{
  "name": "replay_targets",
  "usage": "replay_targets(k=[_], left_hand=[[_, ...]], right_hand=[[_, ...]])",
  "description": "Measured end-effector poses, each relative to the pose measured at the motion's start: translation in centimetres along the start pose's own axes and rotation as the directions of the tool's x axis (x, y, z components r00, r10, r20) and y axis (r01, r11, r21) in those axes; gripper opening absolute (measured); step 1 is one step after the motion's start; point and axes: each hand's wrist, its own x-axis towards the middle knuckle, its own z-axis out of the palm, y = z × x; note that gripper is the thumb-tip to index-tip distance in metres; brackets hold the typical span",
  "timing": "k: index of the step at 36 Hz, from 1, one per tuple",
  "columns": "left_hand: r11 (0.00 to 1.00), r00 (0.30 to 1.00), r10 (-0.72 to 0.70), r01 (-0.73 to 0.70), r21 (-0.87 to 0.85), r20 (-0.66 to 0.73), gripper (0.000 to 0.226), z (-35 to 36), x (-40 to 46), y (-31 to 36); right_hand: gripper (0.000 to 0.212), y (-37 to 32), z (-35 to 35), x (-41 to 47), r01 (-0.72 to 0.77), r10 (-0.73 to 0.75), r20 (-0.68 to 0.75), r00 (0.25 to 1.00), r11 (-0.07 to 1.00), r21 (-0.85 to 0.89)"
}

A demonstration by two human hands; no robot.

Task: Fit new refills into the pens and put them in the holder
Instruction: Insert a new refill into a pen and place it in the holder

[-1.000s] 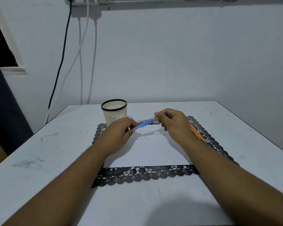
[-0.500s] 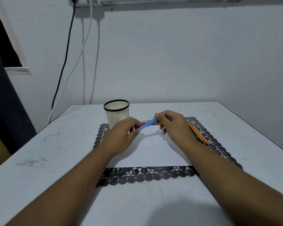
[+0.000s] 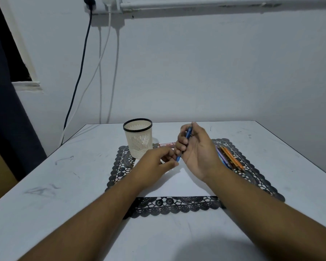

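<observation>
My right hand [image 3: 196, 149] grips a blue pen [image 3: 188, 134], held steeply tilted with its upper end by my fingertips and its lower tip near the mat. My left hand [image 3: 156, 164] sits just left of that lower tip, its thumb and fingers pinched close to the pen's end; whether it holds a small part I cannot tell. The cream mesh pen holder [image 3: 138, 138] with a black rim stands upright at the mat's back left corner. Several pens [image 3: 231, 159], orange and purple, lie on the mat behind my right wrist.
A white sheet [image 3: 177, 183] lies on a black lace mat [image 3: 173, 206] on the white table [image 3: 64, 185]. A reddish refill packet [image 3: 167, 144] lies behind my hands. Cables [image 3: 79, 78] hang down the wall at the back left.
The pen has swung from nearly level between both hands to steeply upright in my right hand. My left hand has dropped to the pen's lower end.
</observation>
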Motion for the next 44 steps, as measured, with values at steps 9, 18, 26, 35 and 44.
replay_targets(k=[9,18,26,35,44], left_hand=[[0.997,1.000,-0.029,0.030,-0.072,0.004,0.011,-0.2,0.1,0.0],[0.995,1.000,-0.020,0.020,-0.098,0.001,0.012,-0.4,0.0,-0.1],[0.990,1.000,-0.019,0.018,-0.138,-0.005,0.015,-0.6,0.1,0.1],[0.984,1.000,-0.010,0.008,-0.175,-0.012,0.017,-0.7,0.1,-0.2],[0.977,0.999,0.004,-0.013,-0.215,-0.040,0.013,-0.9,0.1,0.0]], right_hand=[[0.037,-1.4,-0.1,0.0,0.064,-0.073,0.069,0.995,0.990,0.122],[0.033,-1.7,-0.8,0.1,0.043,-0.060,0.100,0.993,0.986,0.158],[0.034,-1.9,-1.2,0.3,0.028,-0.054,0.120,0.991,0.979,0.203],[0.033,-1.9,-1.2,0.2,0.029,-0.059,0.140,0.988,0.977,0.209],[0.032,-2.0,-1.2,0.1,0.024,-0.066,0.164,0.984,0.969,0.247]])
